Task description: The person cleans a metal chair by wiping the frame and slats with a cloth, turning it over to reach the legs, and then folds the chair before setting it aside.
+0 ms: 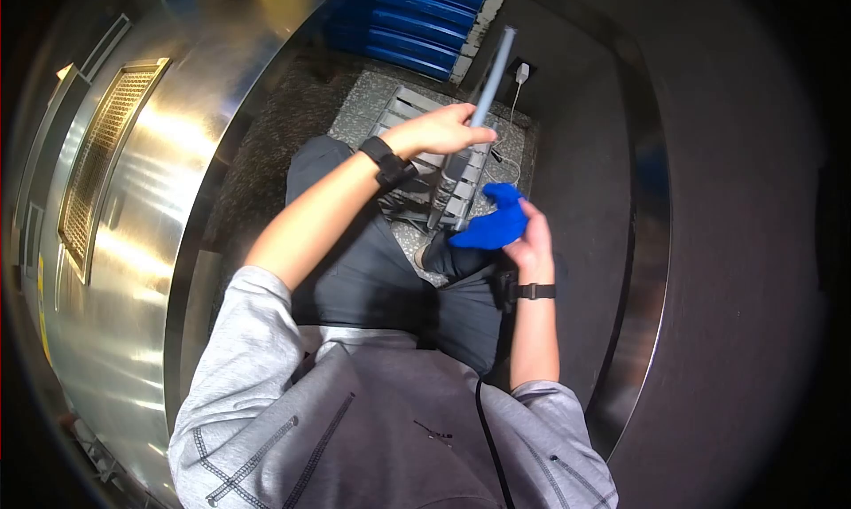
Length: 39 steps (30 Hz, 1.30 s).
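Note:
My left hand (441, 130) reaches forward with its fingers at the upper part of a thin, flat grey object (495, 77) that stands on edge. Its dark side runs down behind the fingers; its kind I cannot tell. My right hand (533, 236) is closed on a bright blue cloth (495, 228), which hangs to the left over my shoe and the floor. Below the left hand lies a grey slatted stand (403, 107), partly hidden by my arm and the flat object.
A white plug (523, 71) with a cable sits at the dark wall on the right. To the left runs a shiny steel counter (191, 146) with a perforated panel (115, 155). A blue ribbed shutter (425, 22) closes off the far end. The floor is speckled stone.

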{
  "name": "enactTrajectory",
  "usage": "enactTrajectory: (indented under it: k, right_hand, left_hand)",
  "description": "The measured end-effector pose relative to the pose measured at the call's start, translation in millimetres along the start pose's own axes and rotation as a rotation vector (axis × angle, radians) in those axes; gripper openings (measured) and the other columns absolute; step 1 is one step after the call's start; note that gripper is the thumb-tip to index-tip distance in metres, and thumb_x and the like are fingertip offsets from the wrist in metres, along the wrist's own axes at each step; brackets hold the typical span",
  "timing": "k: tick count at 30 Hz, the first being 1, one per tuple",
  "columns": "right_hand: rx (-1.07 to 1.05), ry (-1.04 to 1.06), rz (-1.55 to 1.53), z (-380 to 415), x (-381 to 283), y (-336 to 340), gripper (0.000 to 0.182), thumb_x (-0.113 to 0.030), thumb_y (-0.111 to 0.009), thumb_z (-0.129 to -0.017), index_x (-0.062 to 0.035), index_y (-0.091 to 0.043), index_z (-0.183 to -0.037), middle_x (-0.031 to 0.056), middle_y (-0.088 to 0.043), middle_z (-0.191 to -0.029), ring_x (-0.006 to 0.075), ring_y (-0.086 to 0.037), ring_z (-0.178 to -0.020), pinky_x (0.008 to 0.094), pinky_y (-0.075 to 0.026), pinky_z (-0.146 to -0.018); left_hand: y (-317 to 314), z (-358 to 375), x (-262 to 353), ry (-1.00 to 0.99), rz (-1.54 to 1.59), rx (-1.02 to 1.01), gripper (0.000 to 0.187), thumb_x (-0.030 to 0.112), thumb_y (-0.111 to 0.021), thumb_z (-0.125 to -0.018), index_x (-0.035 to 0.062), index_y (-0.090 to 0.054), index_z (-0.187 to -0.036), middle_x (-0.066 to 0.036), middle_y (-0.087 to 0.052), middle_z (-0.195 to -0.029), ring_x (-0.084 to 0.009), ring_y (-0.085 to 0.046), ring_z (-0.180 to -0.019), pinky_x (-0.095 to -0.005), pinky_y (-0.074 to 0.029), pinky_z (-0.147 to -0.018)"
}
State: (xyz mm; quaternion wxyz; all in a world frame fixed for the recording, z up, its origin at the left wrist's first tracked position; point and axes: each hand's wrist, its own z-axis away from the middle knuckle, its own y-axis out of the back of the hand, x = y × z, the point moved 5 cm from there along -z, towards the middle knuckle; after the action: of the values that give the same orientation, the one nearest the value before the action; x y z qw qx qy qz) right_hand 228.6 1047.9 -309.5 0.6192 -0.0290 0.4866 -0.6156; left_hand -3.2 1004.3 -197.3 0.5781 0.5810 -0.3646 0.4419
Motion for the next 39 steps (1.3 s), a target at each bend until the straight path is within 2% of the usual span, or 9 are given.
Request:
enactTrajectory:
  k: [5,13,17,21,22,26,30,34,39]
  right_hand:
    - [-0.02,0.227,-0.097,5.9,-61.1,4.0,0.042,-0.027,-0.037,-0.101,-0.0019,-0.055,-0.129,0.0089,-0.064,-0.121,0.0263,-0.063,-0.098,0.0452,-0.051,-0.092]
    - [-0.003,0.122,-0.157,-34.4,-42.1,-2.4,0.035,-0.026,-0.042,-0.1,-0.0038,-0.062,-0.118,0.0088,-0.067,-0.112,0.025,-0.064,-0.095,0.0421,-0.05,-0.091]
    - [0.021,0.059,-0.199,-64.6,-38.8,-8.7,0.03,-0.025,-0.046,-0.099,-0.0046,-0.064,-0.11,0.0084,-0.069,-0.104,0.0256,-0.064,-0.095,0.0424,-0.05,-0.09]
    - [-0.207,0.141,-0.098,-74.0,-47.8,-27.5,0.034,-0.024,-0.045,-0.1,-0.0024,-0.061,-0.12,0.0102,-0.068,-0.113,0.0259,-0.065,-0.097,0.042,-0.051,-0.091]
    - [-0.139,0.158,-0.107,-74.5,-46.8,-27.7,0.036,-0.024,-0.044,-0.1,-0.0018,-0.059,-0.124,0.0111,-0.067,-0.118,0.0256,-0.065,-0.097,0.0416,-0.052,-0.089]
    - [-0.099,0.102,-0.067,-82.1,-31.8,-0.2,0.035,-0.024,-0.045,-0.1,-0.0022,-0.06,-0.123,0.0109,-0.067,-0.117,0.0248,-0.066,-0.097,0.0402,-0.053,-0.088]
    - [0.004,0.047,-0.171,-93.3,-15.9,38.8,0.032,-0.023,-0.047,-0.099,-0.0023,-0.062,-0.118,0.01,-0.069,-0.112,0.025,-0.066,-0.097,0.0402,-0.053,-0.089]
    - [0.072,0.029,-0.23,-95.4,-12.8,50.2,0.03,-0.022,-0.05,-0.098,-0.001,-0.062,-0.115,0.0107,-0.069,-0.107,0.0258,-0.066,-0.097,0.0408,-0.052,-0.091]
    - [0.092,0.145,-0.102,-96.7,-31.3,33.3,0.023,-0.009,-0.059,-0.092,0.001,-0.062,-0.112,0.0112,-0.069,-0.106,0.0251,-0.066,-0.096,0.0387,-0.053,-0.091]
  left_hand:
    - [51.1,16.6,9.4,0.148,-0.433,-0.049,0.046,0.029,-0.072,-0.088,-0.0065,-0.059,-0.114,-0.015,-0.069,-0.096,-0.0215,-0.065,-0.087,-0.0348,-0.052,-0.078]
    - [117.8,36.8,-27.8,0.559,-0.543,-0.083,0.044,0.018,-0.073,-0.085,-0.0052,-0.057,-0.118,-0.017,-0.068,-0.101,-0.0249,-0.068,-0.083,-0.0355,-0.056,-0.067]
    - [143.9,26.4,-66.1,0.626,-0.534,-0.122,0.04,0.014,-0.071,-0.084,-0.0057,-0.057,-0.117,-0.016,-0.068,-0.1,-0.0238,-0.068,-0.074,-0.0346,-0.058,-0.062]
    - [160.7,17.0,-92.4,0.802,-0.554,-0.136,0.048,0.032,-0.069,-0.088,-0.0016,-0.056,-0.119,-0.014,-0.066,-0.105,-0.0269,-0.068,-0.083,-0.0391,-0.059,-0.069]
    - [162.0,16.1,-94.1,0.847,-0.554,-0.14,0.061,0.043,-0.066,-0.089,0.0001,-0.051,-0.13,-0.018,-0.064,-0.112,-0.031,-0.067,-0.09,-0.0422,-0.059,-0.072]
    - [164.1,11.8,-92.6,0.836,-0.555,-0.054,0.078,0.054,-0.066,-0.086,0.0027,-0.042,-0.14,-0.022,-0.062,-0.116,-0.0352,-0.067,-0.095,-0.0454,-0.058,-0.076]
    - [164.2,-4.5,-102.5,0.783,-0.336,-0.074,0.056,0.051,-0.055,-0.095,0.0112,-0.05,-0.133,-0.004,-0.066,-0.104,-0.0139,-0.065,-0.082,-0.0322,-0.049,-0.067]
    - [159.7,-36.7,-124.4,0.407,-0.4,0.085,0.049,0.044,-0.064,-0.093,0.0036,-0.06,-0.121,-0.003,-0.064,-0.092,-0.009,-0.053,-0.075,-0.0224,-0.043,-0.065]
    - [122.3,-31.5,-94.6,0.411,-0.361,-0.073,0.051,0.044,-0.062,-0.095,0.0033,-0.059,-0.125,-0.002,-0.064,-0.101,-0.0117,-0.057,-0.087,-0.0273,-0.047,-0.078]
